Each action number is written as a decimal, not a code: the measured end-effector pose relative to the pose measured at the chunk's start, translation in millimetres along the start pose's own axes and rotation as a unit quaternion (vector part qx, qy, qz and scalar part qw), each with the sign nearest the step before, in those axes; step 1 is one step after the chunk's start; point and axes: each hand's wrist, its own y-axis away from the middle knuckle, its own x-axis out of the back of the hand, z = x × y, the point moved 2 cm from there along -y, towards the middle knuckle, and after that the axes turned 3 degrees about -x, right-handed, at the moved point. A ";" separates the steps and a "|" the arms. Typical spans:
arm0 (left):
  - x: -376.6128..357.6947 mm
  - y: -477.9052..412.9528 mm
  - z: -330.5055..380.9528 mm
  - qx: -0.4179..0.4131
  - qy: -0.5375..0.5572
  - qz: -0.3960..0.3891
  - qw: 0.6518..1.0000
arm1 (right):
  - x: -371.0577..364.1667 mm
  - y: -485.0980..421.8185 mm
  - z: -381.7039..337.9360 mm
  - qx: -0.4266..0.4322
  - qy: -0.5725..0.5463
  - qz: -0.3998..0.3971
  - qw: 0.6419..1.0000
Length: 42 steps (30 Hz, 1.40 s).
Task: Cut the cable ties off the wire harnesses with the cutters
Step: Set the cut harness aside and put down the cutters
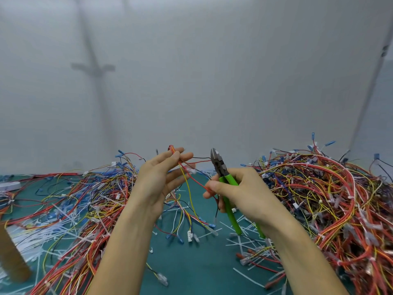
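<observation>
Our right hand (240, 190) grips the cutters (221, 169) by the green handles, jaws pointing to 12 and about closed, thumb also pinching a red wire (197, 182). Our left hand (157, 177), at 9 o'clock from it, pinches the harness (188, 188) between its fingers, raised above the mat (191, 262). We judge we are seeking the next tie; the jaws must open round it alone.

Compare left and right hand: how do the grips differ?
The left hand pinches the wire harness between nearly straight fingers; the right hand curls round the green-handled cutters. The left hand sits higher than the right hand. Both are raised above the green mat.
</observation>
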 end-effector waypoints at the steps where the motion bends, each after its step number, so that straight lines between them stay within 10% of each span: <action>1: 2.6 -1.2 -0.8 0.000 -0.010 0.011 1.000 | 0.9 -1.0 1.0 -0.001 0.008 0.015 1.000; 9: 11.1 -4.1 1.3 0.013 -0.054 0.010 0.998 | -2.0 -26.2 61.5 -0.064 0.400 0.045 0.913; 18: 4.2 -3.8 -3.7 0.004 -0.131 -0.001 0.991 | -15.0 -32.1 121.3 -0.152 0.552 0.026 0.820; 34: -17.2 -8.5 -48.6 -0.054 -0.120 0.080 0.988 | -26.8 -30.7 137.5 -0.062 0.603 0.134 0.784; 42: -22.0 -0.7 -86.5 -0.120 -0.212 0.129 0.961 | -19.0 -34.1 139.4 -0.058 0.529 0.156 0.832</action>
